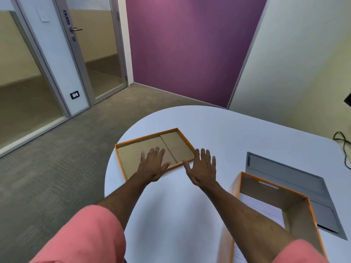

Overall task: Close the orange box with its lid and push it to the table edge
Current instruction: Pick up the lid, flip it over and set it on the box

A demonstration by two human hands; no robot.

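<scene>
Both our flat, empty hands, left hand [153, 166] and right hand [202, 168], reach the shallow orange-edged cardboard lid [154, 151]; the deep orange box [279, 209] lies rightward

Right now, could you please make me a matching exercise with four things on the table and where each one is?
Things:
1. lid
2. box
3. left hand
4. cable

Places:
A. near right, open, paper inside
B. far right table edge
C. near the left edge, inside facing up
D. over the lid's near rim

Pairs: 1-C, 2-A, 3-D, 4-B
</scene>
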